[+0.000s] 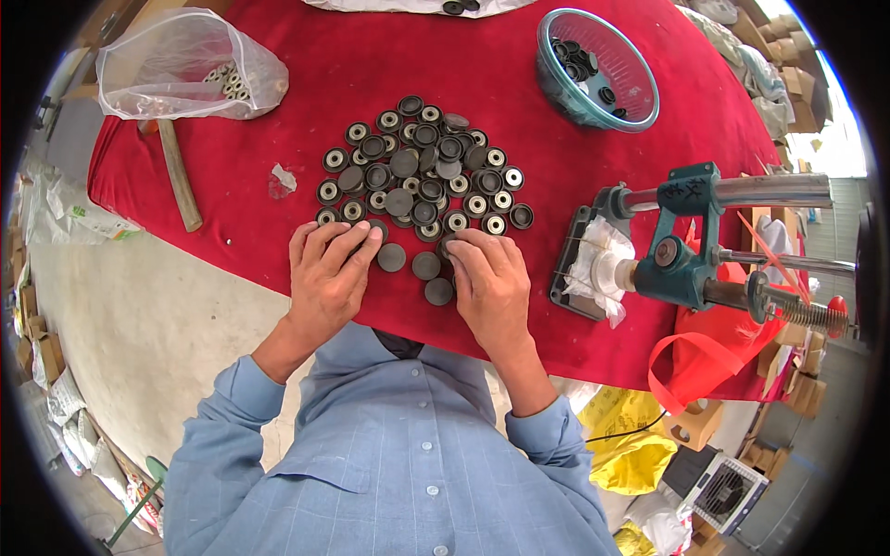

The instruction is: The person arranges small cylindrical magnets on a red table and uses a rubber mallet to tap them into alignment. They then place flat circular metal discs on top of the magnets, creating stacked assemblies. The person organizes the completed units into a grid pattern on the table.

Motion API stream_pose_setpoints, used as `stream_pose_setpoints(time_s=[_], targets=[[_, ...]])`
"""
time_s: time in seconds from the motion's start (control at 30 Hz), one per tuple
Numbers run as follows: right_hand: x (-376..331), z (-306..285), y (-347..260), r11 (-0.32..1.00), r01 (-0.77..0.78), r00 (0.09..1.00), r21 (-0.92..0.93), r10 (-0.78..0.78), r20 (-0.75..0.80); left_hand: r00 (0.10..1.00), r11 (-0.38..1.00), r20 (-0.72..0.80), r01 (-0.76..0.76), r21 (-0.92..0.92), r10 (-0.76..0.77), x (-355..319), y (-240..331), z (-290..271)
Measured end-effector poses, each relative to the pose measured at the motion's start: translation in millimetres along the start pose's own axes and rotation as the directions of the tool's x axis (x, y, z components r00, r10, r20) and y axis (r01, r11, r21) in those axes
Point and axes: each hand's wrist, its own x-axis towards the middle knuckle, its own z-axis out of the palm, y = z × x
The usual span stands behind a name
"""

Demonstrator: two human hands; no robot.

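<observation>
A pile of black round caps (399, 202), some plain side up and others showing metal bearings (352, 210) in their centres, lies on the red cloth before me. At its near left edge, my left hand (332, 273) has its fingers curled together on a black cap that is partly hidden. My right hand (491, 287) bends its fingers over another black cap at the near right edge of the pile, mostly covered by the fingertips. Between the hands several loose plain discs (391, 258) lie flat on the red cloth (250, 204).
On the right stands a green hand press (686, 236) with white plastic around its base. A clear bowl (640, 88) of black caps stands at the far right. At the far left are a plastic bag (167, 65) of bearings and a wooden-handled hammer (176, 176). A red bag (714, 352) lies near the press.
</observation>
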Motion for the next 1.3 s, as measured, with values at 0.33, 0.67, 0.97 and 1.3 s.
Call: stream_pose_setpoints(time_s=[0.33, 0.67, 0.97, 1.3], targets=[[-15.9, 0.4, -4.6, 0.994, 0.061, 0.997, -0.095, -0.056, 0.049, 1.000, 1.000, -0.018, -0.009, 0.006, 0.009, -2.2, -2.3, 1.4], [-34.8, 1.0, -21.5, 0.931, 0.073, 0.994, -0.358, -0.040, 0.101, 0.990, 0.992, -0.100, 0.086, -0.096, -0.096, 45.9, 4.2, 5.8], [-25.4, -5.9, -17.4, 0.985, -0.007, 0.996, -0.170, 0.023, 0.092, 0.985, 0.963, -0.053, 0.150, -0.224, -0.165, 54.5, 2.5, 23.0], [30.1, 21.7, -13.6, 0.977, -0.058, 0.998, -0.207, 0.063, 0.020, 0.862, 0.812, -0.168, 0.362, -0.459, -0.479, 31.7, -39.4, -31.6]])
